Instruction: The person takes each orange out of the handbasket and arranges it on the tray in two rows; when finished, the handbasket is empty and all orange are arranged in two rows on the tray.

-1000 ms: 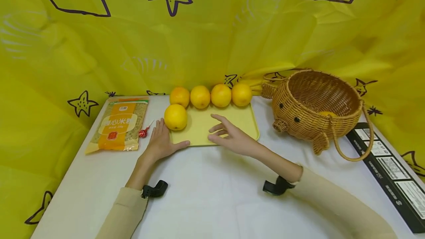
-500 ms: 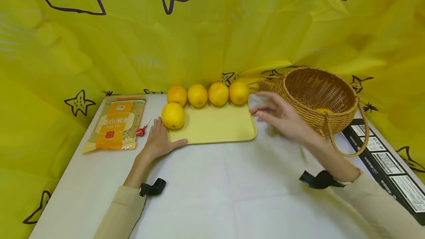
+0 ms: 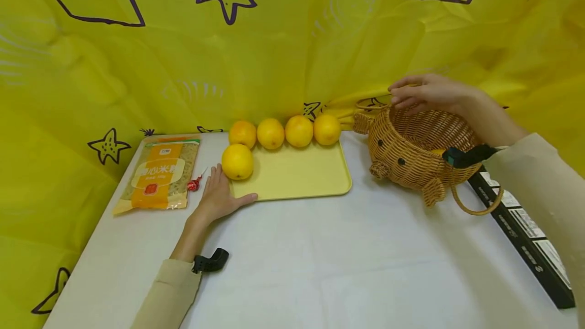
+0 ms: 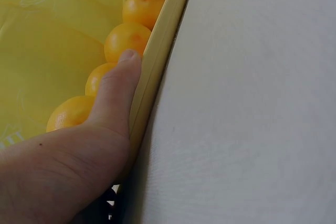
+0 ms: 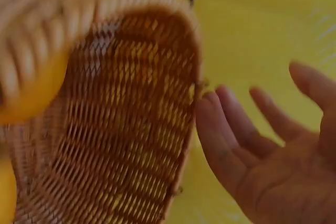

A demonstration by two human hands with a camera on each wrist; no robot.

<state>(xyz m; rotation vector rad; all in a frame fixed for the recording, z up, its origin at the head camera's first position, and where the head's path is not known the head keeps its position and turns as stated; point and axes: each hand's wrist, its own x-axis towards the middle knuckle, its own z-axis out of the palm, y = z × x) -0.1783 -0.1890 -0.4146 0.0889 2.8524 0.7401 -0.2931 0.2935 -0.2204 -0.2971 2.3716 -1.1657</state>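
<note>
In the head view, our left hand [image 3: 218,198] grips nothing: straight fingers beside the tray [image 3: 297,172], thumb at its near edge. Five oranges [image 3: 237,161] sit beside and beyond those fingertips. Our right hand [image 3: 431,94] is unladen, fingers loosely extended over the rim of the basket [image 3: 411,169].

In the left wrist view, the thumb lies along the tray's rim, a useful brace, we judge.

In the right wrist view, the spread fingers are beside the basket's rim, contact unclear; more oranges [image 5: 39,93] sit inside, across from them. Probably we are reaching in; clearing the rim before curling the fingers should help.
</note>
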